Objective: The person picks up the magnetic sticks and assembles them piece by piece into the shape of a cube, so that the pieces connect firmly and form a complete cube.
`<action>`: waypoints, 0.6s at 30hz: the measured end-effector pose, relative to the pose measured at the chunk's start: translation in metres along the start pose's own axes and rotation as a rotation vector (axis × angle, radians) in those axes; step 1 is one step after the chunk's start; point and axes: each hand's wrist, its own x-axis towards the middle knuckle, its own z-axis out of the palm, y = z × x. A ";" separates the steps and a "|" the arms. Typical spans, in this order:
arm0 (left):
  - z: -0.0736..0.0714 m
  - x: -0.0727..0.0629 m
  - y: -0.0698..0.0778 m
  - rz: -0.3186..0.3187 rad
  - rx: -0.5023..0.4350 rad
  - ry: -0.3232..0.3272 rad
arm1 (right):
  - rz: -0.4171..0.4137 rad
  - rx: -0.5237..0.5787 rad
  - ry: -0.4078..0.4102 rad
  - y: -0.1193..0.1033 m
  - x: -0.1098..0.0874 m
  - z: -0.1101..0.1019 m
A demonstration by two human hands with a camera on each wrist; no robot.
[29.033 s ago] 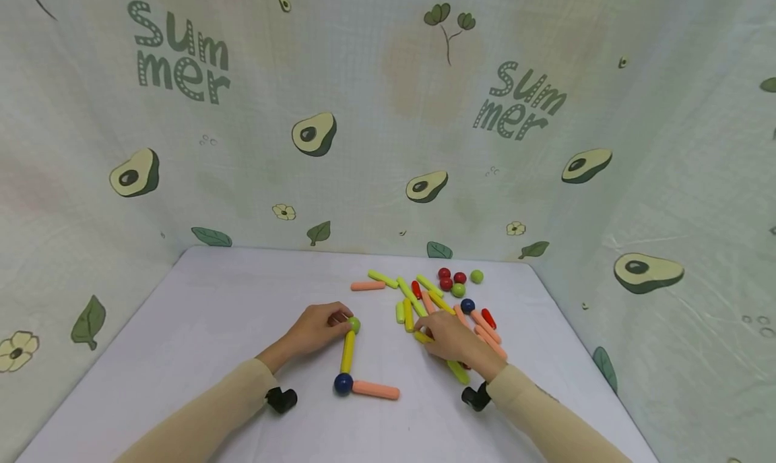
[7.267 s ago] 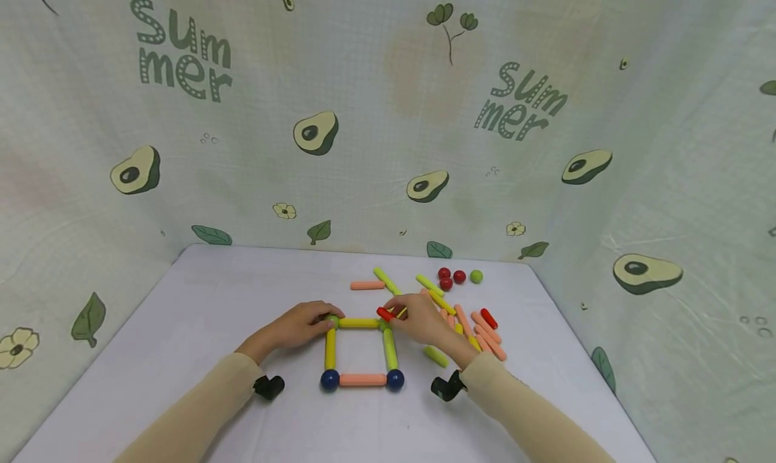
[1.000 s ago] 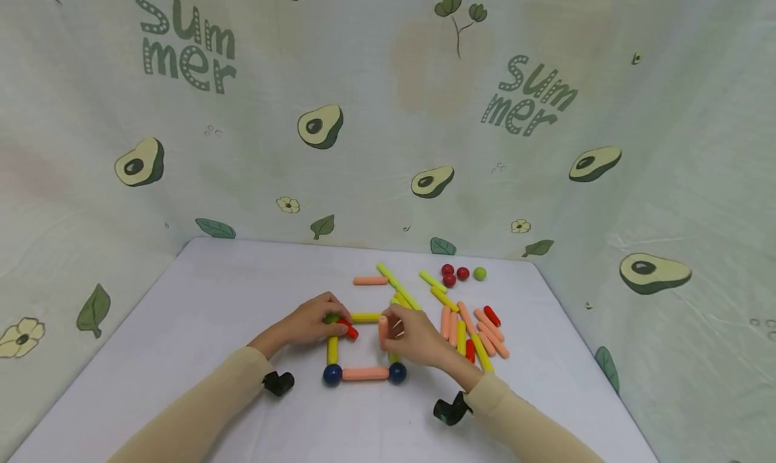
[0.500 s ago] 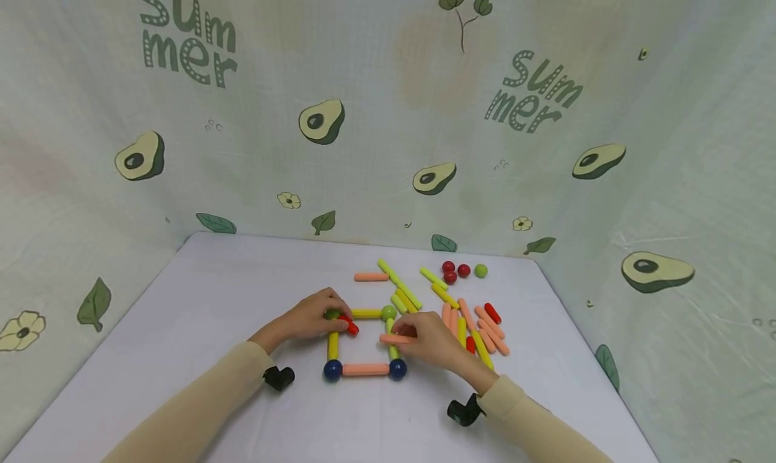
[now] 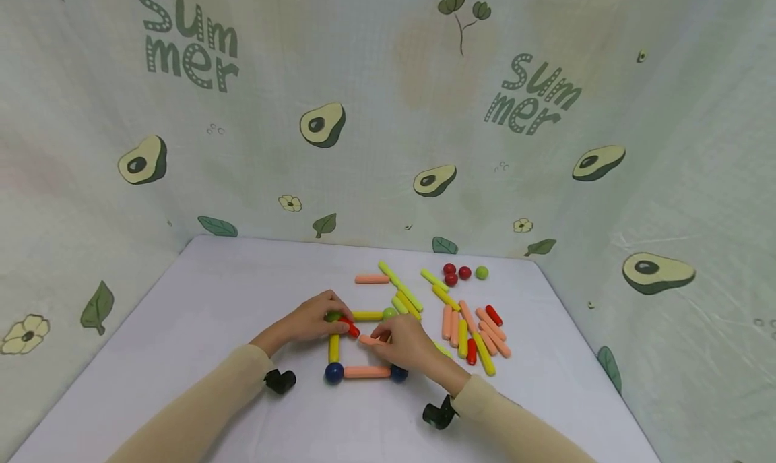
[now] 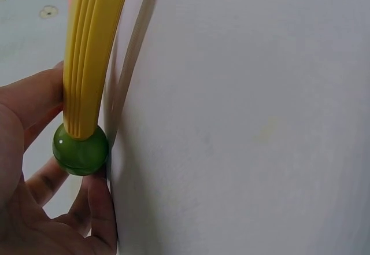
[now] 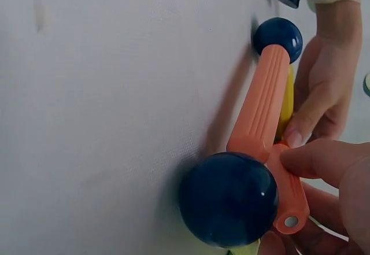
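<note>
Nearest: two blue balls [image 5: 333, 373] w/ a salmon rod [image 5: 367, 372] btwn them make the near side of a square; white tabletop [image 5: 254, 274] runs from there to the bottom of the view. R hand [image 5: 407, 345] over the square's R side, grip pinched on a salmon stick [image 5: 371, 341] inside the square, hiding most of that side. L hand [image 5: 313, 317] at far L corner, grip clamped on a red stick [image 5: 351, 328], fingers also round a green ball [image 5: 332, 316]. Stick tips v. close; can't tell if touching. Wide stretch of tabletop L of the L arm. Far side: yellow rod [image 5: 367, 316] to 2nd green ball [image 5: 390, 313]. Loose sticks [image 5: 463, 338] crowd just R of R hand; gap btwn them & R edge. Red balls [image 5: 449, 269] near back edge, printed cloth [image 5: 388, 99] behind.
</note>
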 end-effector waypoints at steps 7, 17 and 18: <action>0.000 0.001 0.000 0.006 0.012 0.001 | 0.022 -0.006 0.001 -0.001 0.004 0.006; 0.002 0.002 -0.001 0.007 0.010 0.004 | 0.059 0.023 -0.072 -0.001 0.007 0.005; 0.002 0.002 -0.001 0.008 0.010 0.004 | 0.060 0.024 -0.073 -0.001 0.007 0.005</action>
